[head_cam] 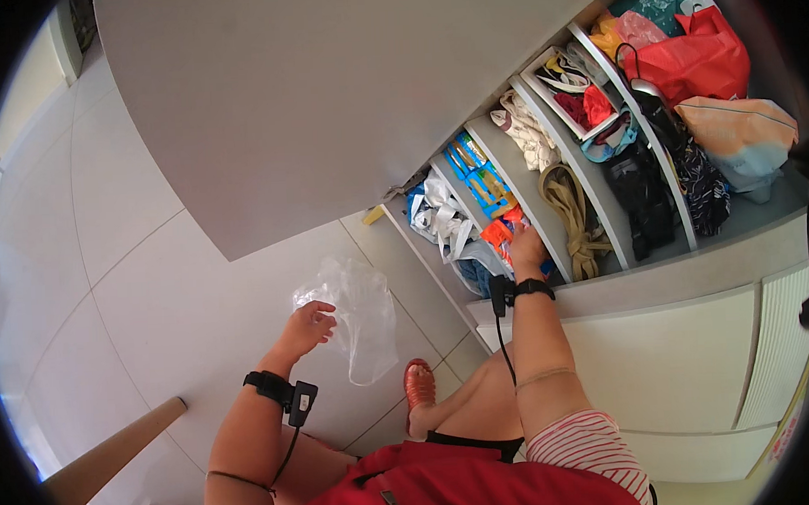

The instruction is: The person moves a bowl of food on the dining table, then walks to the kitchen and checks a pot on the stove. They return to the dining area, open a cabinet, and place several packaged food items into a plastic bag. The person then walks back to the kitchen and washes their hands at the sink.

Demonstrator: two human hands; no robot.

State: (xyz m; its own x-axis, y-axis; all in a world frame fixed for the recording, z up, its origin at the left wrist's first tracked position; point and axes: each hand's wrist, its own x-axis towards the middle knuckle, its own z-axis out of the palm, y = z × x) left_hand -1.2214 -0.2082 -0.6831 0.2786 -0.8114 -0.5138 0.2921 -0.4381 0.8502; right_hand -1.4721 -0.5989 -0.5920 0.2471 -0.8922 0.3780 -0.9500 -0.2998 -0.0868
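Note:
My left hand point(308, 330) has its fingers curled on the edge of a clear plastic bag point(365, 308), which hangs over the floor tiles. Inside a pulled-out drawer, my right hand point(529, 248) grips an orange plastic packet point(497, 232) in a narrow compartment; some of its fingertips are hidden. Blue-and-yellow packets point(477, 175) lie farther back in that same compartment. To the left of it, another compartment holds crumpled white plastic bags point(437, 214) and folded dark-blue cloth point(474, 276).
Grey dividers point(561, 127) split the drawer. Rightward lie tan straps point(568, 208), pale cloth point(528, 135), a white box point(577, 99), a black bag point(639, 191) and a red bag point(690, 57). A grey panel point(303, 108) overhangs the drawer's back. A wooden leg point(122, 454) stands at lower left.

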